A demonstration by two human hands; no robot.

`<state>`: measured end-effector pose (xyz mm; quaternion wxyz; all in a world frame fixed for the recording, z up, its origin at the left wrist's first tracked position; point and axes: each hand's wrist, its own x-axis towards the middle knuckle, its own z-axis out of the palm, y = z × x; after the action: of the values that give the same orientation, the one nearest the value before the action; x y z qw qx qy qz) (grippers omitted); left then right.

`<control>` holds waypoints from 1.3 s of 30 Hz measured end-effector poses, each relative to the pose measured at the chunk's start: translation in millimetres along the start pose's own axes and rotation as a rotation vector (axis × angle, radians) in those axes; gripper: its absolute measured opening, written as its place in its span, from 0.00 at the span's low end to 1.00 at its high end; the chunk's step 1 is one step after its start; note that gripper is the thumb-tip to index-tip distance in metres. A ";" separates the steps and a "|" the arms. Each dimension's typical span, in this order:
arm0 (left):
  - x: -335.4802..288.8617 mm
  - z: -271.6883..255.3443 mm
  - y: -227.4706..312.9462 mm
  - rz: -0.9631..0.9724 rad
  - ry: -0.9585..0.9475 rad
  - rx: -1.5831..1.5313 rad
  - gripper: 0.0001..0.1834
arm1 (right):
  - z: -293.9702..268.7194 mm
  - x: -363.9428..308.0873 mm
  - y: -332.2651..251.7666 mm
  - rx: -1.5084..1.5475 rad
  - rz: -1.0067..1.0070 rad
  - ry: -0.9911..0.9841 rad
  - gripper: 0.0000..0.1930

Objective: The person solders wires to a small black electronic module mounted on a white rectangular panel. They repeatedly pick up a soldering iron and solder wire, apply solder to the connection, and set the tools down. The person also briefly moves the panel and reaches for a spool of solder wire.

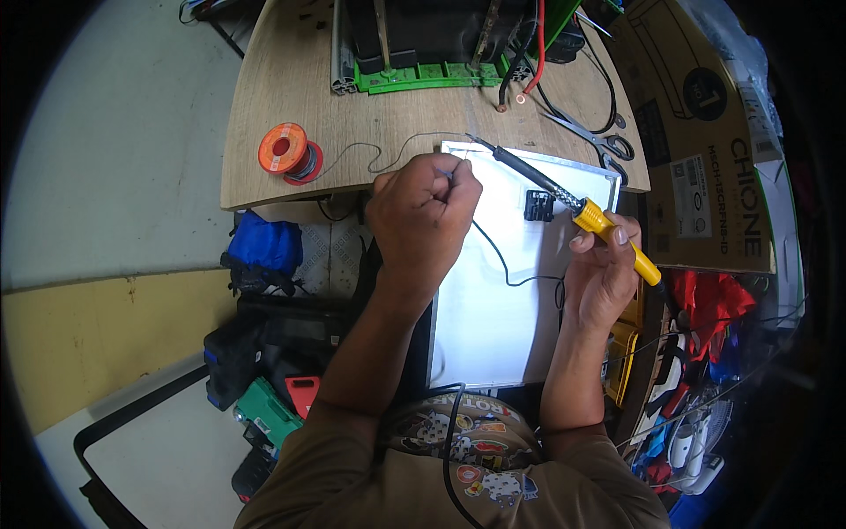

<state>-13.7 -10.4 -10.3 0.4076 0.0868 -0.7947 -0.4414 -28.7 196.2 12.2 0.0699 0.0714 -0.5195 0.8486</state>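
My right hand [602, 273] is closed round the yellow handle of a soldering iron [592, 217], whose tip points up and left. My left hand [423, 220] is a closed pinch just below that tip; what its fingers hold is mostly hidden. Thin solder wire [374, 169] runs from an orange-flanged spool [284, 150] toward the iron's tip. Beneath both hands lies a white metal-framed panel [480, 331], its far end against the table. A small black box [538, 205] sits on it. From under my left hand a thin black cable [507, 276] crosses the panel.
On the wooden table [352, 115] stand a large dark block with a green base [432, 78], thick red and black cables [534, 84], and scissors [586, 132]. A cardboard box [705, 159] rises at right above clutter. Tool cases [269, 410] lie low at left.
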 end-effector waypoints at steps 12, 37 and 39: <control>-0.2 0.7 -1.5 0.006 0.007 0.008 0.09 | 2.8 1.2 -1.5 0.009 0.008 -0.011 0.14; -0.4 -13.5 9.1 -0.203 -0.039 -0.218 0.02 | -0.9 3.8 2.5 0.031 0.002 -0.008 0.13; 0.9 -17.9 16.2 -0.248 -0.072 -0.270 0.03 | -2.9 3.9 3.0 0.031 0.005 0.006 0.13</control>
<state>2.2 -12.5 7.7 0.3294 0.1128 -0.7254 -0.5937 -33.2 197.6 9.1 0.0682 0.0685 -0.5063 0.8569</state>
